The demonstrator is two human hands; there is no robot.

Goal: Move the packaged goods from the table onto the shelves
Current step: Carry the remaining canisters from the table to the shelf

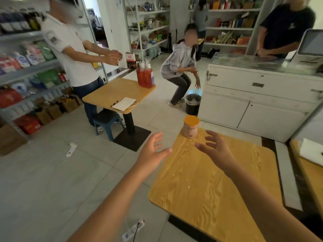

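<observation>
Wood-grain worktop (218, 180) lies under your arms, its near edge cut off by the frame. One round canister (190, 126) with an orange lid (label print too blurred to read) stands upright at the far corner. Your left hand (152, 151) and right hand (215, 148) hover short of it, fingers spread wide, holding nothing. Shelves (26, 70) of soft pouches blur at left.

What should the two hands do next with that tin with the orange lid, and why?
Probably reach further forward and close both hands around the round tin with the orange lid. It stands upright at the far edge of the wooden table, and the left hand and right hand are open, empty and short of it.
</observation>
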